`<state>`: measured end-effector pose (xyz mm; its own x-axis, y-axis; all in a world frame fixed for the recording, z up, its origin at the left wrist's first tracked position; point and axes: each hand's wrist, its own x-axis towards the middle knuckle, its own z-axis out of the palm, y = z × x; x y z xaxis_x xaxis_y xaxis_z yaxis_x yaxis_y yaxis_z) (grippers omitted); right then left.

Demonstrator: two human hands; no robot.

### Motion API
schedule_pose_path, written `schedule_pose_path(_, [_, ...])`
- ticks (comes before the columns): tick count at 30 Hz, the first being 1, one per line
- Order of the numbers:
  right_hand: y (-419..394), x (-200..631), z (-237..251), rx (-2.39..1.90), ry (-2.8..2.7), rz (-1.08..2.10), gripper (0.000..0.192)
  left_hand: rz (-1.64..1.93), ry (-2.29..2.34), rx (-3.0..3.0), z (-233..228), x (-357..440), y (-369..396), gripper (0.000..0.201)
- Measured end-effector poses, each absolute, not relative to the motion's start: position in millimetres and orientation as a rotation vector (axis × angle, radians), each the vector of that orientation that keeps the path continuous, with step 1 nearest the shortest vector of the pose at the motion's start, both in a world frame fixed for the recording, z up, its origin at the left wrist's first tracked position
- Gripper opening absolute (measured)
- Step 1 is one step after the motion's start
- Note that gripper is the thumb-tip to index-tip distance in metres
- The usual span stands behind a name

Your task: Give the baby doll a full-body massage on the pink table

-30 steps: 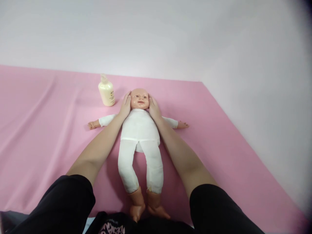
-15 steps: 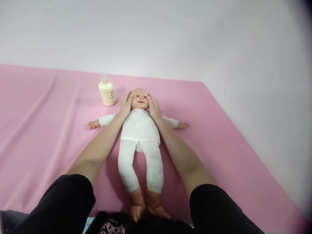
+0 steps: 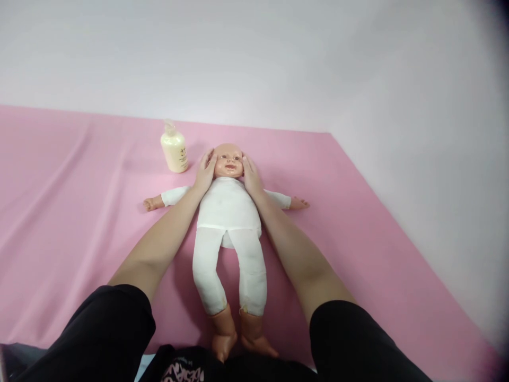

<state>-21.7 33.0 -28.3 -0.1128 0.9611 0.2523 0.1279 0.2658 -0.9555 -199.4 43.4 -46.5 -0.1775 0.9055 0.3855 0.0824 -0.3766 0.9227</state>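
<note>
Cupping the doll's head (image 3: 228, 159) from both sides: left hand (image 3: 205, 174) lies flat against one cheek, right hand (image 3: 250, 175) against the other, fingers spread and laid along the face, palms touching, not pinching. Neither grip is closed round anything; both just press lightly inward w/ the head between them.

The doll (image 3: 228, 212) lies on its back on a pink sheet (image 3: 358, 239), head toward the far edge, feet toward the near edge by the person's knees. Arms stretched out to each side, legs slightly apart. Body & limbs are in white cloth, hands, feet & head look like hard plastic or vinyl.

Lotion bottle (image 3: 174, 153), cream-coloured w/ a pump top, stands upright near the far edge, just beside the left hand but not touching it. Black sleeves (image 3: 115, 329) show at the near edge. Wall behind is plain.

Handling, as a guess: doll looks light, trunk & legs soft and stuffed, so it'd sag if lifted by one limb. Head is stiff and smooth, prob. a bit slippery if lotion's on the hands, so a two-sided hold on the cheeks like this is steady enough for rubbing but poor for lifting. Best place to take hold for moving it: under the trunk, or trunk plus head together. Not fragile, though the neck join could flop.
</note>
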Motion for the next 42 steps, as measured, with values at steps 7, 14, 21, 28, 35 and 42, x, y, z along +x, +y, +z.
schedule_pose_path(7, [22.2,-21.7,-19.0,-1.113,-1.611,1.006,0.115,1.402,1.288,1.681,-30.1,-200.3,23.7,0.114])
schedule_pose_path(14, [23.9,-22.2,-20.8,-1.155,-1.544,1.014,0.108,1.39,1.29,1.692,-27.2,-199.1,20.5,0.1])
schedule_pose_path(21, [25.7,-24.9,-20.5,-1.057,-1.456,1.026,0.086,1.437,1.269,1.69,-31.0,-198.8,22.9,0.093])
schedule_pose_path(28, [36.5,-23.4,-30.9,-1.07,-1.454,0.874,0.079,1.578,1.302,1.633,-39.1,-198.4,31.3,0.086])
schedule_pose_path(35, [31.7,-24.5,-28.8,-1.081,-1.47,0.762,0.078,1.677,1.344,1.662,-37.8,-200.8,31.5,0.086])
schedule_pose_path(42, [25.3,-24.4,-23.7,-1.067,-1.544,0.812,0.093,1.584,1.342,1.628,-24.4,-199.3,18.3,0.079])
